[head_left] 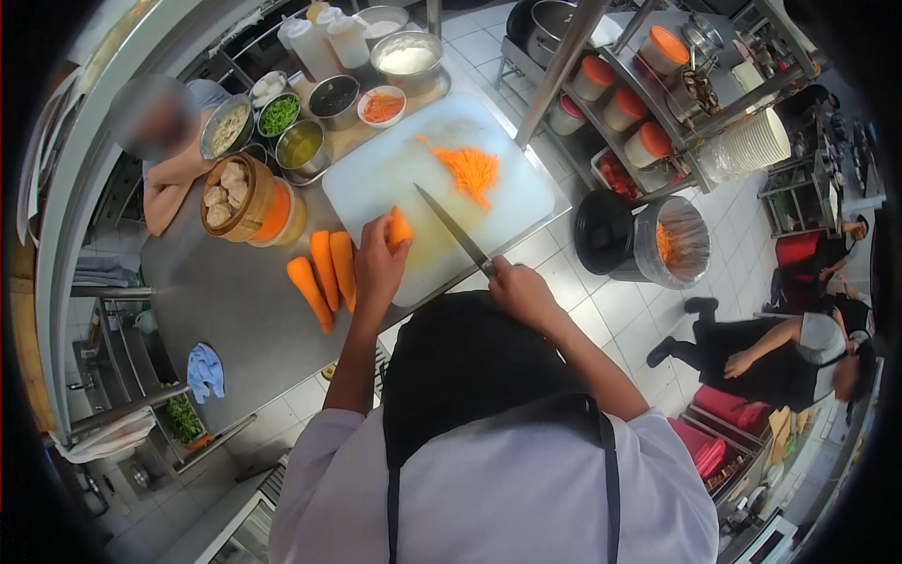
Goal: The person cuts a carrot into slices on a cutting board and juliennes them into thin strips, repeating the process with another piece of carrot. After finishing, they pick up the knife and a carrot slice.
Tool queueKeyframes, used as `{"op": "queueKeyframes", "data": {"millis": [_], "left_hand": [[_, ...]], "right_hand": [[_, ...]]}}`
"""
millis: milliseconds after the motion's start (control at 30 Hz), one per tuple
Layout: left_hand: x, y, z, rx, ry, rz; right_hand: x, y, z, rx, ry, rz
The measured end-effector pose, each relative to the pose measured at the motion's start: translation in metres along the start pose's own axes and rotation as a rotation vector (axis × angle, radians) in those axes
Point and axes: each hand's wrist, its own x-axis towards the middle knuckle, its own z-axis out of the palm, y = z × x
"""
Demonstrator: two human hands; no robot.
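My left hand [381, 254] has its fingers closed around a piece of carrot [401, 226] at the near left side of the white cutting board [362, 193]. My right hand [522, 289] grips the handle of a kitchen knife [451, 224]. The blade points away from me across the board, to the right of the carrot piece and apart from it. Beyond the blade lies a heap of orange carrot strips [468, 173]. Several whole peeled carrots [322, 273] rest on the steel counter, left of my left hand.
A bamboo steamer [241, 216] with dumplings stands left of the board. Bowls of chopped greens [279, 116], carrot strips [382, 106] and white powder [406, 59] line the back. A lined bin [673, 242] is at right. Another person [174, 179] stands across the counter; one walks at right [761, 357].
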Motion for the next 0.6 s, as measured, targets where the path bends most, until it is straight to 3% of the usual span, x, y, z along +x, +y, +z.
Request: {"op": "queueKeyframes", "data": {"millis": [200,333,600], "left_hand": [[-0.002,0.025,0.007,0.053,-0.002,0.049],[-0.002,0.016,0.013,0.226,0.101,0.171],[-0.003,0.006,0.029,0.214,0.113,0.245]], "right_hand": [[-0.006,-0.031,-0.013,-0.045,0.047,-0.096],[-0.014,-0.043,-0.024,-0.054,0.024,-0.084],[-0.027,-0.057,-0.034,-0.14,-0.001,-0.128]]}}
